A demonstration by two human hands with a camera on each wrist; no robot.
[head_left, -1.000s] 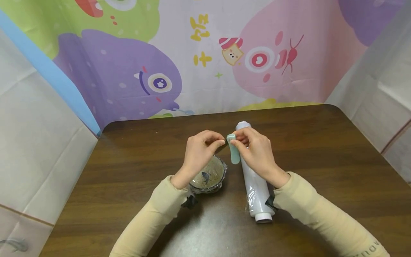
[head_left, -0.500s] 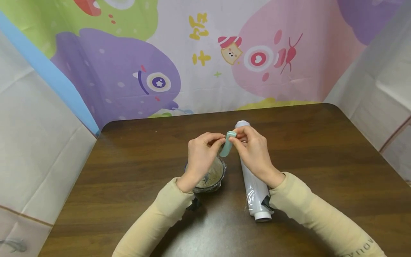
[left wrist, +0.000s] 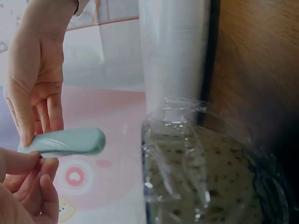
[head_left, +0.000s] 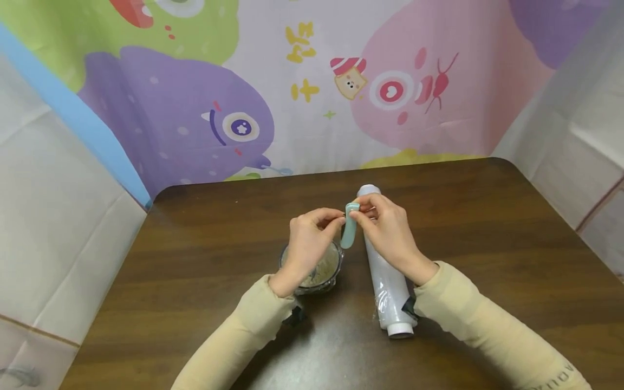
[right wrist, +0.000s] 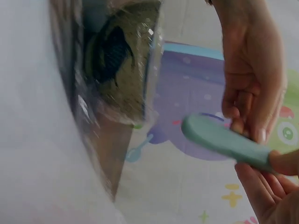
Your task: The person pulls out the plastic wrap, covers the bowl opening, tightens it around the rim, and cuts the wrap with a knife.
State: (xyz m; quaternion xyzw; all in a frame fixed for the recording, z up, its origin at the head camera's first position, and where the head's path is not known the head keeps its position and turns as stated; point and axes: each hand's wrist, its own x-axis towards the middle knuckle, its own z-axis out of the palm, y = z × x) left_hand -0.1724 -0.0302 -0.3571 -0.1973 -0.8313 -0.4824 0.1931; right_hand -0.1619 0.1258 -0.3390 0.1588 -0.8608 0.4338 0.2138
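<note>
My right hand [head_left: 390, 233] pinches one end of a small mint-green piece [head_left: 349, 227], long and rounded, between thumb and fingers. What kind of tool it is cannot be told. My left hand [head_left: 309, 241] reaches it from the other side, and its thumb and fingertips pinch at the piece's edge, where a tiny dark bit shows in the left wrist view. Below the left hand stands a glass bowl [head_left: 336, 276] covered in cling film [left wrist: 177, 149], with a speckled, brownish inside and a dark blue pattern. Beneath the right hand lies a roll of cling film [head_left: 387, 287].
Both things stand on a dark brown wooden table [head_left: 195, 260]. A curtain [head_left: 312, 124] with cartoon figures hangs behind its far edge, and pale panels [head_left: 575, 141] rise at the sides. The film roll lies just right of the bowl.
The left fingertips have come from slightly apart to the mint-green piece. The piece tilted to the left, then swung back nearer upright. Bowl and roll have stayed in place.
</note>
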